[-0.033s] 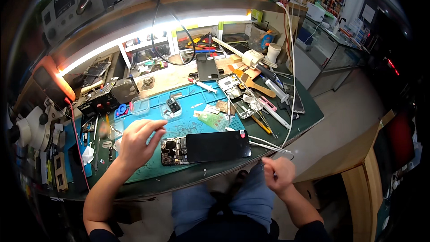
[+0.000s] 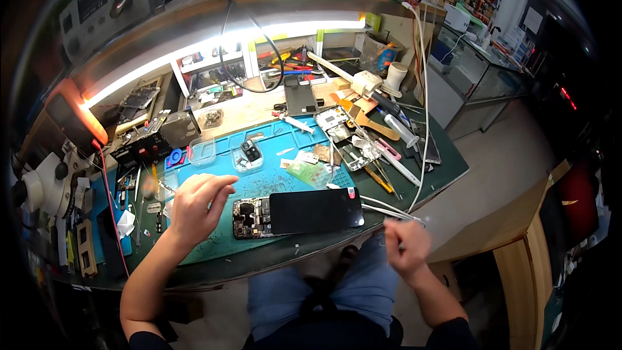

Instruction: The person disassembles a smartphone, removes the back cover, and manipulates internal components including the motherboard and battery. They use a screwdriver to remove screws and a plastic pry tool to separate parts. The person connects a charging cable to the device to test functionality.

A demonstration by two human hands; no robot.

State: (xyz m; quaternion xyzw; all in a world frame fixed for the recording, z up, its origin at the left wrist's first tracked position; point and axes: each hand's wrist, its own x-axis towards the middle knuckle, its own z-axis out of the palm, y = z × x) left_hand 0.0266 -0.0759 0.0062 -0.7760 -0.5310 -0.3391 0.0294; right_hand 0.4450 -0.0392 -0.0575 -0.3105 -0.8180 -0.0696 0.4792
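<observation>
An opened smartphone [image 2: 253,216] lies across the front of the blue work mat [image 2: 259,185], its circuit board bare at the left end. A dark phone screen [image 2: 315,211] covers the rest of it, with a small red-and-white sticker at its upper right corner. Left of the phone hovers my left hand [image 2: 197,206], thumb apart from the bent fingers, nothing visible between them. My right hand [image 2: 408,246] is raised beyond the bench's front edge, right of the phone. Its fingers are curled closed and smeared by motion; whatever they hold, if anything, is hidden.
Clear plastic boxes [image 2: 247,157] stand behind the phone, one holding a dark camera module. A syringe [image 2: 398,131], tweezers and phone parts crowd the right side. White cables [image 2: 392,212] run off the right front. A microscope [image 2: 52,185] stands at left.
My right hand has shifted slightly to the right and is turned a little. My left hand has barely moved. The phone and its screen lie where they were.
</observation>
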